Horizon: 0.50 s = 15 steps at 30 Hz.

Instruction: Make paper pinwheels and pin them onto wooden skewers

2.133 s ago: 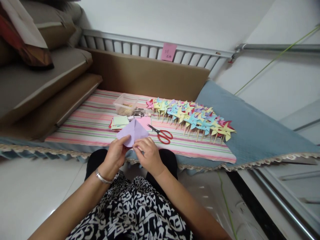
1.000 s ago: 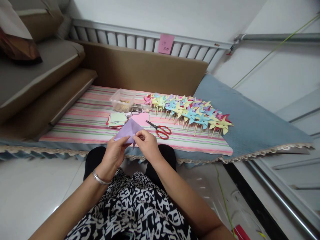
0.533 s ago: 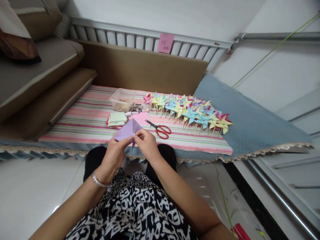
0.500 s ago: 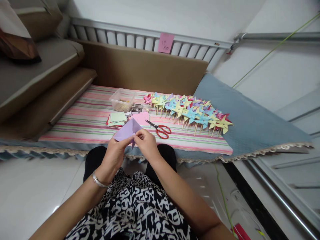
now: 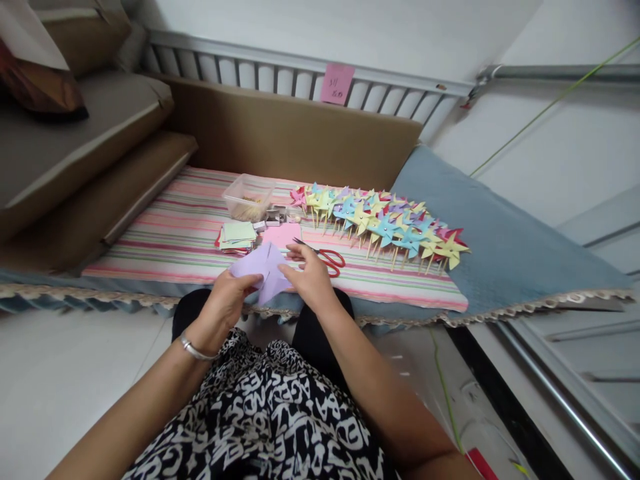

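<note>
A folded lilac paper sheet [image 5: 260,270] sits between my hands above my lap, partly opened out. My left hand [image 5: 225,303], with a silver bangle on the wrist, pinches its lower left edge. My right hand [image 5: 310,277] rests on the paper's right side, fingers stretched toward the red-handled scissors [image 5: 327,258] lying just beyond on the striped cloth [image 5: 165,247]. A pink paper square [image 5: 281,235] and a stack of coloured paper squares [image 5: 237,237] lie just behind the lilac sheet.
A long row of coloured paper pinwheels on sticks [image 5: 380,223] lies on the right of the cloth. A clear plastic box [image 5: 249,197] stands behind the paper stack. A brown board [image 5: 300,140] and white railing back the bed; cushions [image 5: 65,147] are piled at left.
The lilac paper has gone from a tight folded triangle to a partly opened sheet. My right hand has moved forward and right, close to the scissors.
</note>
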Each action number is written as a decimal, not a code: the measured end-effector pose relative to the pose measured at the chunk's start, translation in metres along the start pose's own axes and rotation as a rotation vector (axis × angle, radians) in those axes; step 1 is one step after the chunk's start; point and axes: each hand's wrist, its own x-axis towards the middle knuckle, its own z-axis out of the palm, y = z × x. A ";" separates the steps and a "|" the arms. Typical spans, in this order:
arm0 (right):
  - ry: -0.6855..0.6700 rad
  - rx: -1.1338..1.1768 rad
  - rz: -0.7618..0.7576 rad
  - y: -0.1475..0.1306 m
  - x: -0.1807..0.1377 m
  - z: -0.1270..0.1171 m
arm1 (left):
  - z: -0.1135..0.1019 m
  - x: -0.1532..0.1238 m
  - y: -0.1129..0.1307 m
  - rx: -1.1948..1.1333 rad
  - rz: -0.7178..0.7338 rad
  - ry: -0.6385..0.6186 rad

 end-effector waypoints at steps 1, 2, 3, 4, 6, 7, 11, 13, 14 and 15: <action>-0.067 0.046 0.040 0.001 0.002 -0.001 | 0.000 0.000 0.000 0.020 -0.017 -0.015; -0.147 0.103 0.082 0.001 0.003 -0.002 | 0.000 0.000 0.000 0.039 -0.028 -0.027; -0.218 0.156 0.117 0.002 0.004 -0.001 | 0.000 0.000 0.000 0.059 -0.035 -0.036; -0.274 0.193 0.141 0.002 0.005 0.000 | -0.001 0.000 -0.001 0.079 -0.041 -0.046; -0.317 0.205 0.165 0.002 0.005 0.003 | -0.002 0.001 -0.003 0.114 -0.048 -0.063; -0.319 0.191 0.172 0.002 0.005 0.004 | -0.002 0.001 -0.004 0.130 -0.051 -0.069; -0.297 0.195 0.208 0.001 0.004 0.006 | -0.004 0.002 -0.006 0.121 -0.041 -0.082; -0.259 0.258 0.229 0.002 0.003 0.007 | -0.005 0.002 -0.008 0.071 -0.044 -0.113; -0.234 0.302 0.234 0.003 0.003 0.008 | -0.004 0.002 -0.009 0.046 -0.054 -0.136; -0.206 0.346 0.238 0.004 0.002 0.009 | -0.004 0.003 -0.010 0.023 -0.068 -0.159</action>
